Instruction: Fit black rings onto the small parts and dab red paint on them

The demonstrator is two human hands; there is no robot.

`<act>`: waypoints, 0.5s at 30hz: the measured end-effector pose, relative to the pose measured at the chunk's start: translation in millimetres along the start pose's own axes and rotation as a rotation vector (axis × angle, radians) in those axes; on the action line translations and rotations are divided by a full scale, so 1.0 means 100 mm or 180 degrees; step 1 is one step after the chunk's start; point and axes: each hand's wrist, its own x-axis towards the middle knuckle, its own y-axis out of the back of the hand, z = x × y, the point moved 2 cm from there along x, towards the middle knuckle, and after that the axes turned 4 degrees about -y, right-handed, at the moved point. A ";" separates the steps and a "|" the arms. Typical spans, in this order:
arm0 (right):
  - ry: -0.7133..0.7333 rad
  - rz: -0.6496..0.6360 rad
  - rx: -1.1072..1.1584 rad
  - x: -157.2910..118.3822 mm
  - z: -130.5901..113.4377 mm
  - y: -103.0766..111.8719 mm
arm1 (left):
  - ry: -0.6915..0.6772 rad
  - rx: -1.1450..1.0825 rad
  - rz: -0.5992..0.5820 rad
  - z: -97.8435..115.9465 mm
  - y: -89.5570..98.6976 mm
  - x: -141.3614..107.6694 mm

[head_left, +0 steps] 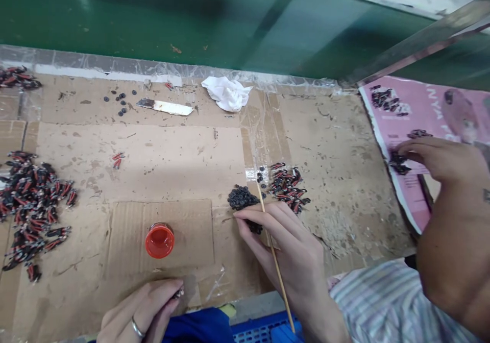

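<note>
My left hand (pixel 143 312), with a ring on one finger, is pinched at the table's near edge on a small dark part (pixel 178 293), mostly hidden by the fingertips. A thin wooden stick (pixel 277 266) runs between the fingers of my right hand (pixel 287 241). Thumb and forefinger of that hand meet at a pile of small black discs (pixel 242 197); whether a disc is between them I cannot tell. Just beyond lies a cluster of small red-and-black parts (pixel 287 186). An open red round container (pixel 160 241) stands on a cardboard piece (pixel 191 230) between my hands.
A large heap of red-and-black parts (pixel 32 205) covers the left side. Further back lie a blade with a white handle (pixel 164 106), several loose discs and a crumpled white tissue (pixel 227 94). At right, another person's hand (pixel 432 154) touches dark parts on a pink sheet (pixel 413 200).
</note>
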 end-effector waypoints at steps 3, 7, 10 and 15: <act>-0.0007 -0.0085 0.0028 0.01 -0.01 0.01 | -0.0033 -0.0103 -0.0123 0.00 -0.01 -0.01; -0.0045 -0.0116 -0.0001 0.02 -0.02 0.00 | -0.0088 -0.0163 -0.0195 -0.04 -0.02 -0.01; -0.0108 -0.0058 0.0019 0.01 -0.03 0.01 | -0.0144 -0.0142 -0.0259 -0.07 -0.03 -0.03; -0.0007 -0.0190 0.0168 -0.02 -0.01 0.04 | -0.0076 -0.0188 -0.0131 -0.07 -0.06 -0.03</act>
